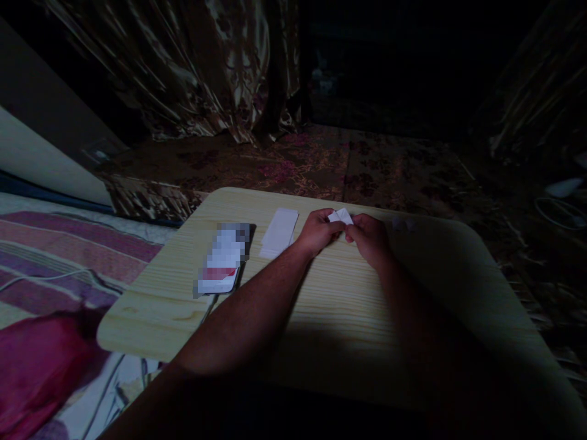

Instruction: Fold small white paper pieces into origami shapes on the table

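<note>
Between my two hands is a small piece of folded white paper [340, 216], with crease lines and pointed corners showing. My left hand [320, 232] pinches its left side, thumb on top. From the right, my right hand [368, 237] grips its lower right edge, the thumbs close together. Both hands are over the far part of a light wooden table [339, 293]. Just left of my left hand lies a stack of white paper strips [279, 230]. Two small folded paper pieces [403, 225] sit dimly in shadow to the right of my right hand.
A phone [224, 256] with a blurred screen lies on the table's left side. Left of the table are a striped bedspread [68, 244] and a pink cloth [41, 360]. Behind stand a patterned ledge [275, 162] and curtains [229, 67]. The right side is dark.
</note>
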### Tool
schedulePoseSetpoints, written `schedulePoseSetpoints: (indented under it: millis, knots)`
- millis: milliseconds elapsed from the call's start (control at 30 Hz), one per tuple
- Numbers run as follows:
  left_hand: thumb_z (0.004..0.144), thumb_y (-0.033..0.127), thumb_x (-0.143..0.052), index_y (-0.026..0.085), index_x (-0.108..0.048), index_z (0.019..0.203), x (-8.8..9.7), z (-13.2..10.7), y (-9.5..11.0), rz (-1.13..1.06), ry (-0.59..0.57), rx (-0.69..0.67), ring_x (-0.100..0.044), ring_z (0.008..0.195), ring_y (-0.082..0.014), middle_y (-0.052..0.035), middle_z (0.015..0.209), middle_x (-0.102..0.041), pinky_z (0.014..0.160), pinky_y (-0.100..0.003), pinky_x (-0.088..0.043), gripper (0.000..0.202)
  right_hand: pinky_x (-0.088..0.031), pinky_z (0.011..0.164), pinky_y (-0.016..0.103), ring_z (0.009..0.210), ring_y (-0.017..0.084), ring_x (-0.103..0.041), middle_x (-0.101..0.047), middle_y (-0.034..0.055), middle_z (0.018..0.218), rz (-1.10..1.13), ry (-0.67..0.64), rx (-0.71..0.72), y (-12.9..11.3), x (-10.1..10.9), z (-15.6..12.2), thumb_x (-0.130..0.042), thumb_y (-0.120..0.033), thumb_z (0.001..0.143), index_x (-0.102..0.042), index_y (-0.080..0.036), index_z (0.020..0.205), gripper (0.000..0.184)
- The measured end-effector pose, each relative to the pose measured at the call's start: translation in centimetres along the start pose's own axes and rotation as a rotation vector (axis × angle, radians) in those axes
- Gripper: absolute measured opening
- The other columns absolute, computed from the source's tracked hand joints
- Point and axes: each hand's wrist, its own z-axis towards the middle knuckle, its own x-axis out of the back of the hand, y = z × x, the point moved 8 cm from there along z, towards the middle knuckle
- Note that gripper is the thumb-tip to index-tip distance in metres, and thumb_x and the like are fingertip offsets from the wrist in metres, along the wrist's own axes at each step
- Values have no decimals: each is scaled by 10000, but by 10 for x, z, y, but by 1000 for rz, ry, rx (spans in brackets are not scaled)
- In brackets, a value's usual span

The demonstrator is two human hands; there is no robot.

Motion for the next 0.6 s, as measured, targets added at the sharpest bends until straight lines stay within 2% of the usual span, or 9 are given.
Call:
schedulePoseSetpoints:
  millis: [600]
  knots:
    - [648, 223, -679, 139, -578, 675, 1, -2, 4, 25, 38, -19, -436, 424, -64, 17, 526, -554, 432, -224, -258, 134, -354, 481, 241, 495, 125, -522, -624, -15, 565, 39, 26, -79, 2, 1, -2, -591, -298, 695, -607, -179, 712, 121]
